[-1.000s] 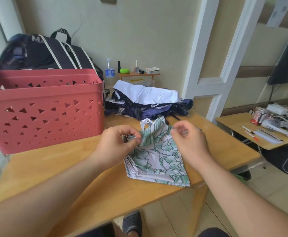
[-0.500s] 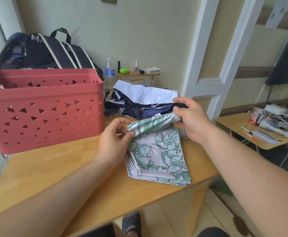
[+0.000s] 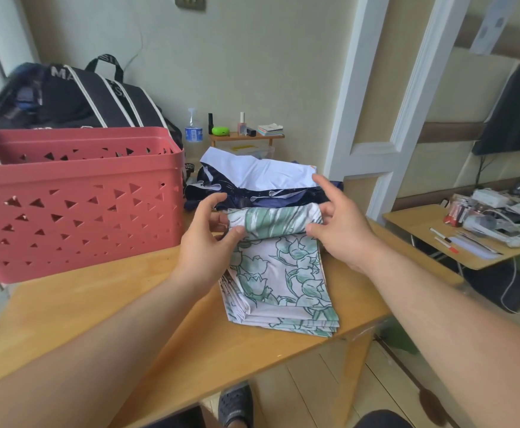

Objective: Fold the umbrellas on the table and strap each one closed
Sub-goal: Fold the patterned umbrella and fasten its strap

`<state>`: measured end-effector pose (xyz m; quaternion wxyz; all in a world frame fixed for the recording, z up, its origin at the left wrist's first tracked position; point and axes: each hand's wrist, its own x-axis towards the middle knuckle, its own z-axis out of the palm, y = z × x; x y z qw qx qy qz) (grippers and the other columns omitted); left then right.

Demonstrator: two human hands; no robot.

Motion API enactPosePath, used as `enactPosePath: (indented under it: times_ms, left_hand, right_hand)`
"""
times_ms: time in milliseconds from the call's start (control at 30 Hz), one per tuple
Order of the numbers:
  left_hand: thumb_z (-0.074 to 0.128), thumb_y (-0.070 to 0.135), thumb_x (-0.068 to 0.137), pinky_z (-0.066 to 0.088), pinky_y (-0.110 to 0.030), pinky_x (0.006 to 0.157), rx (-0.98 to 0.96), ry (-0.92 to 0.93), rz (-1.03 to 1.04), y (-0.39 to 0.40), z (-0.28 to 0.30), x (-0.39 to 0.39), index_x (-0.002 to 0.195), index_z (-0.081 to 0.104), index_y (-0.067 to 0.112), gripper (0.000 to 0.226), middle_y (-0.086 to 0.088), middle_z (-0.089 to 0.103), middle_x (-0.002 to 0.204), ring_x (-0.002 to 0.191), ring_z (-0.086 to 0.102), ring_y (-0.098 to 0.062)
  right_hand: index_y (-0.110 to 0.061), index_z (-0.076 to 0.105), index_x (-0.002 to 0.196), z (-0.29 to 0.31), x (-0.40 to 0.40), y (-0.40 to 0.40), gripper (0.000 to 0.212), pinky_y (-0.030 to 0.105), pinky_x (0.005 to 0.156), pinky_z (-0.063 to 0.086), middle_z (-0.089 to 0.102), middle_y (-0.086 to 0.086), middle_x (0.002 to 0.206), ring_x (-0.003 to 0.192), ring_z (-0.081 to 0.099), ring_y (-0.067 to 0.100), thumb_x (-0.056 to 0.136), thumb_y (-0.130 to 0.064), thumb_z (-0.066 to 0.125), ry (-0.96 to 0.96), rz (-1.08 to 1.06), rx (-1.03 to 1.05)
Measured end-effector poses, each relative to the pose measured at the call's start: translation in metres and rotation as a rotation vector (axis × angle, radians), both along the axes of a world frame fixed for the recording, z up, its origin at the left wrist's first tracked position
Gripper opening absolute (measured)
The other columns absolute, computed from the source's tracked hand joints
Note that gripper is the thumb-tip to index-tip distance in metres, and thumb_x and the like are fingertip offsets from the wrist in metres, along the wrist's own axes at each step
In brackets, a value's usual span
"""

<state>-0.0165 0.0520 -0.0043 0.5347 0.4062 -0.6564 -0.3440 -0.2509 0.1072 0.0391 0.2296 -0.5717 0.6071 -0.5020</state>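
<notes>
The left hand [image 3: 207, 242] curls around the left end of a rolled tube of fabric, thumb pressed on the near side and fingers arched over the top, gripping it. The right hand [image 3: 340, 225] meets the roll's other end — thumb tucked against the near side, forefinger lifted and pointing loosely away, the remaining fingers bent at the end of the roll, so it pinches the fabric lightly rather than clasping it. Between the two hands lies the floral umbrella [image 3: 278, 267], white with green flower outlines: its far part is rolled into that tube, while the near part lies flat in stacked pleats on the wooden table [image 3: 104, 329], reaching almost to the table's front edge. Just behind the roll sits a second, dark navy umbrella [image 3: 262, 196], loose and unfolded, with a pale white panel draped over its top. To the left stands a red plastic basket [image 3: 76, 208] with triangular cut-outs, well apart from the floral umbrella; behind it rests a black bag [image 3: 76, 97] with white stripes. Against the wall stands a small wooden shelf [image 3: 246, 135] — bottles and small items on it.
</notes>
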Motion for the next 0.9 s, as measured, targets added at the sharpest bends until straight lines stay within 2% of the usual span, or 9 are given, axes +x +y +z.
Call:
enactPosePath:
  times_ms: [100, 200, 267, 333, 467, 633, 700, 800, 900]
  left_hand:
    - [0.078, 0.015, 0.093, 0.053, -0.035, 0.074, 0.08, 0.11, -0.062, -0.004, 0.008, 0.0, 0.128, 0.058, 0.04, 0.048, 0.002, 0.066, 0.09, 0.08, 0.063, -0.013]
    - [0.073, 0.0, 0.093, 0.05, -0.035, 0.073, 0.209, 0.3, -0.146, -0.007, 0.019, 0.002, 0.127, 0.059, 0.026, 0.045, -0.003, 0.066, 0.088, 0.075, 0.061, -0.014]
    - [0.072, -0.006, 0.091, 0.051, -0.035, 0.077, 0.274, 0.369, -0.189, -0.008, 0.022, 0.005, 0.13, 0.058, 0.029, 0.055, -0.005, 0.067, 0.098, 0.081, 0.063, -0.017]
    - [0.078, 0.003, 0.09, 0.054, -0.032, 0.078, 0.239, 0.242, -0.168, -0.006, 0.021, 0.008, 0.134, 0.056, 0.038, 0.06, -0.003, 0.068, 0.107, 0.089, 0.067, -0.017]
    - [0.084, 0.034, 0.086, 0.056, -0.031, 0.078, 0.061, -0.182, -0.067, -0.003, 0.013, 0.013, 0.138, 0.047, 0.05, 0.066, 0.002, 0.07, 0.099, 0.093, 0.069, -0.014]
    - [0.081, 0.035, 0.09, 0.054, -0.036, 0.099, 0.071, -0.155, -0.205, -0.003, 0.017, 0.012, 0.15, 0.016, 0.071, 0.096, 0.007, 0.073, 0.122, 0.114, 0.068, -0.011]
    - [0.078, 0.03, 0.094, 0.052, -0.024, 0.089, 0.1, -0.129, -0.261, 0.001, 0.02, 0.011, 0.154, 0.011, 0.067, 0.097, 0.004, 0.073, 0.109, 0.101, 0.066, -0.005]
    - [0.067, 0.018, 0.101, 0.043, -0.012, 0.053, 0.049, -0.15, -0.179, 0.003, 0.023, 0.012, 0.16, 0.023, 0.051, 0.08, 0.009, 0.065, 0.073, 0.056, 0.051, 0.003]
    - [0.058, 0.021, 0.106, 0.037, -0.017, 0.047, 0.093, -0.076, -0.108, -0.003, 0.025, 0.016, 0.157, 0.033, 0.051, 0.065, 0.006, 0.065, 0.084, 0.045, 0.04, -0.001]
  right_hand:
    - [-0.032, 0.045, 0.152, -0.004, -0.002, 0.004, 0.08, 0.044, 0.089, 0.062, 0.076, 0.011, 0.1, 0.084, 0.072, 0.018, 0.09, 0.013, 0.068, -0.129, -0.027, 0.008]
    - [-0.022, 0.052, 0.145, -0.012, -0.001, 0.01, 0.067, 0.031, 0.081, 0.062, 0.078, 0.011, 0.106, 0.095, 0.076, 0.022, 0.091, 0.016, 0.066, -0.238, -0.012, 0.021]
    - [-0.021, 0.055, 0.141, -0.015, -0.002, 0.012, 0.064, 0.027, 0.078, 0.061, 0.078, 0.013, 0.105, 0.092, 0.076, 0.019, 0.091, 0.018, 0.064, -0.288, -0.01, 0.021]
    - [-0.019, 0.058, 0.137, -0.017, -0.003, 0.012, 0.06, 0.026, 0.076, 0.059, 0.078, 0.013, 0.102, 0.086, 0.075, 0.016, 0.091, 0.018, 0.064, -0.335, -0.004, 0.006]
    - [-0.018, 0.063, 0.127, -0.018, -0.004, 0.011, 0.053, 0.03, 0.08, 0.059, 0.078, 0.014, 0.101, 0.086, 0.072, 0.015, 0.09, 0.019, 0.064, -0.378, 0.02, -0.023]
    - [-0.021, 0.068, 0.117, -0.021, -0.005, 0.011, 0.049, 0.029, 0.086, 0.06, 0.078, 0.005, 0.102, 0.092, 0.072, 0.014, 0.088, 0.019, 0.066, -0.239, 0.011, -0.014]
    - [-0.023, 0.069, 0.114, -0.021, -0.005, 0.013, 0.048, 0.031, 0.091, 0.059, 0.079, 0.004, 0.103, 0.094, 0.072, 0.014, 0.088, 0.018, 0.067, -0.196, 0.017, -0.001]
    - [-0.019, 0.069, 0.113, -0.018, -0.006, 0.016, 0.046, 0.025, 0.083, 0.06, 0.078, 0.006, 0.1, 0.088, 0.071, 0.012, 0.087, 0.018, 0.068, -0.202, 0.009, -0.022]
    - [-0.016, 0.069, 0.114, -0.015, -0.005, 0.018, 0.044, 0.019, 0.075, 0.058, 0.078, 0.006, 0.098, 0.083, 0.071, 0.01, 0.087, 0.018, 0.069, -0.213, 0.0, -0.032]
